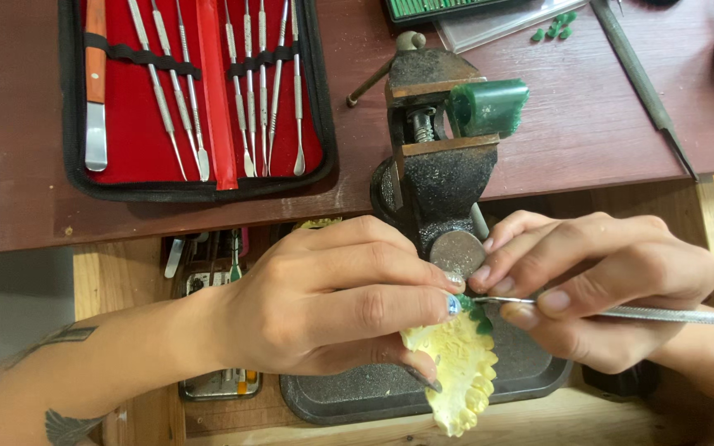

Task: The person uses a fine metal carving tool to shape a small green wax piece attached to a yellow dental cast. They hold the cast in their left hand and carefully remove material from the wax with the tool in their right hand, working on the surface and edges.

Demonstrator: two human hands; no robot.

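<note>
Where the vise [440, 157] overhangs the desk edge [208, 227], both hands closed: left hand [332, 297] gripping yellow cast [460, 372], right hand [605, 289] pinching metal tool [646, 314].

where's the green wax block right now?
In the head view, the green wax block sits upper centre-right, clamped in the black bench vise on the red-brown table, right of the open red tool case.

Dark reddish-brown wooden bench top [26, 198], scuffed along its front edge. Lighter wooden frame [126, 272] below it. Grey floor [10, 306] at lower left. Even, soft light.
</note>
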